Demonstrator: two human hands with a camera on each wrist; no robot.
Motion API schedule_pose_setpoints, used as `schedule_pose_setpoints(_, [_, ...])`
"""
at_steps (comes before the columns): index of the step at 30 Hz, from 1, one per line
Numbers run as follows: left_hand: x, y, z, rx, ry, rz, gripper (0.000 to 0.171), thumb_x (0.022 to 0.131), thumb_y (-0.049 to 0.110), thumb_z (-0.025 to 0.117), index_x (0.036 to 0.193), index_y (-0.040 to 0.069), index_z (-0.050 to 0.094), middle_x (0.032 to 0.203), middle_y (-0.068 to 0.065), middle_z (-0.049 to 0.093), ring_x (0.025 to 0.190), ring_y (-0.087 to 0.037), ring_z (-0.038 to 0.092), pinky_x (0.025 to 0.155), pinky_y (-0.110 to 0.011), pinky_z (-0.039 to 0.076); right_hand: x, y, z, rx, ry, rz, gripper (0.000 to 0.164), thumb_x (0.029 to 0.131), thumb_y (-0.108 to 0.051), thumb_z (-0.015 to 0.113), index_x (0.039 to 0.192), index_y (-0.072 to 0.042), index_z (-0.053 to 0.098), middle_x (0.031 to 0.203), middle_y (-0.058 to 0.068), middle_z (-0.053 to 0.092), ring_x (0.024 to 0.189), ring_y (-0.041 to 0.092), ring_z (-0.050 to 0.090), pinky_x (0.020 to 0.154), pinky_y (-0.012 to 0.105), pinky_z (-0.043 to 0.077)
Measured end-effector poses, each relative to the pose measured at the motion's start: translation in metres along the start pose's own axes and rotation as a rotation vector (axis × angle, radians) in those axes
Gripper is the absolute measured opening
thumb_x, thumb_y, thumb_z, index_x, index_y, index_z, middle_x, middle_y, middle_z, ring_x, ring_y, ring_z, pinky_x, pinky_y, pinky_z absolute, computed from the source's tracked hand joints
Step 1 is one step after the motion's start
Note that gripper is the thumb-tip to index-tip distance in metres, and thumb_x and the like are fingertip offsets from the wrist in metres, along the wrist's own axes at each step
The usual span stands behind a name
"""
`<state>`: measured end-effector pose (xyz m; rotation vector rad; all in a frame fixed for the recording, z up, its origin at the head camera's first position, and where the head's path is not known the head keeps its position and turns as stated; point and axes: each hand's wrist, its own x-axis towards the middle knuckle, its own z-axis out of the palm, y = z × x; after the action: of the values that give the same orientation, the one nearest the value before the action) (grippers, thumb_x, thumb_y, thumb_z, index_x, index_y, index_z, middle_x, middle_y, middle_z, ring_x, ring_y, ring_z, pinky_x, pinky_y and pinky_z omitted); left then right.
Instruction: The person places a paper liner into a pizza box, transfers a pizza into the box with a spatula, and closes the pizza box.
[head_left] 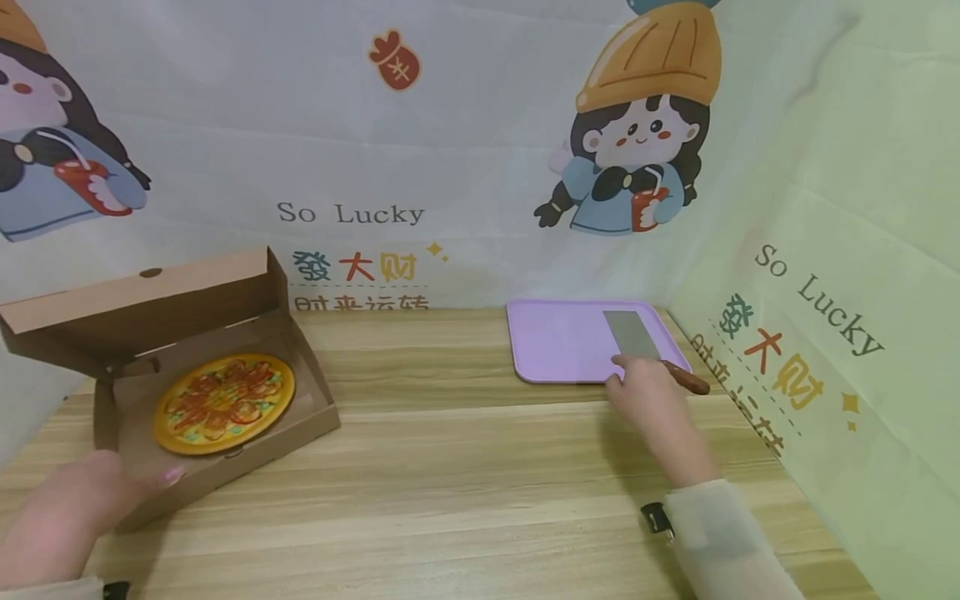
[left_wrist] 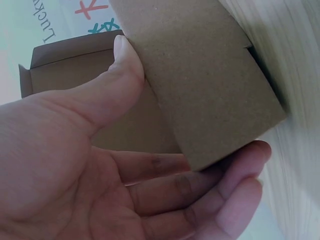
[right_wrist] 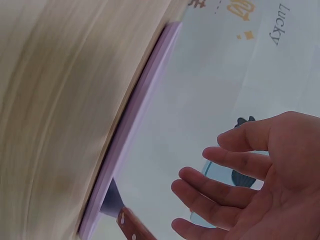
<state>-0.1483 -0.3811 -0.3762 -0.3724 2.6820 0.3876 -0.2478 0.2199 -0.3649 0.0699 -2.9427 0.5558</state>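
Note:
At the left of the head view stands an open cardboard pizza box [head_left: 315, 414], its lid raised at the back. Inside it lies a round pizza [head_left: 225, 402] with toppings. My left hand [head_left: 82, 508] grips the box's near left corner; the left wrist view has the thumb over the wall's top edge and the fingers around the corner [left_wrist: 215, 95]. My right hand [head_left: 648, 396] hovers by the front edge of a purple tray [head_left: 555, 342], fingers loosely spread and holding nothing. Beside it, a tool with a broad rectangular metal blade [head_left: 628, 332] and a riveted brown handle [head_left: 686, 377] lies across the tray.
Wood-grain table surface [head_left: 450, 467] runs between the box and the tray. A printed cloth [head_left: 465, 167] hangs behind the table, and another cloth wall [head_left: 847, 275] closes off the right side.

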Motion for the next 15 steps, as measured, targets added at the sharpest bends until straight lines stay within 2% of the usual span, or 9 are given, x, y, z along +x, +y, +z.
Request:
schedule_pose_setpoints(3, [0.0,0.0,0.001,0.012,0.002,0.005,0.103,0.103,0.069,0.049,0.122,-0.033,0.048,0.122,-0.053,0.055,0.11,-0.068,0.06,0.093,-0.07,0.055,-0.001,-0.006,0.001,-0.013,-0.005,-0.019,0.046,0.102,-0.013,0.049,0.141,0.008,0.062,0.14,0.033,0.065,0.124,0.047,0.067,0.098,0.056,0.058])
schedule_pose_setpoints(6, [0.0,-0.002,0.002,0.027,0.006,0.021,0.102,0.105,0.068,0.046,0.12,-0.032,0.05,0.121,-0.053,0.055,0.109,-0.068,0.06,0.093,-0.07,0.055,-0.003,-0.013,0.002,-0.043,-0.03,-0.044,0.045,0.103,-0.015,0.051,0.142,0.006,0.062,0.14,0.033,0.065,0.135,0.051,0.06,0.113,0.063,0.05])
schedule_pose_setpoints(15, [0.003,-0.006,0.001,0.043,0.032,0.082,0.1,0.106,0.068,0.041,0.117,-0.031,0.054,0.118,-0.054,0.056,0.106,-0.069,0.06,0.092,-0.071,0.054,-0.019,-0.027,0.008,-0.049,-0.113,-0.077,0.048,0.103,-0.018,0.055,0.146,0.002,0.06,0.145,0.034,0.06,0.136,0.053,0.058,0.115,0.065,0.049])
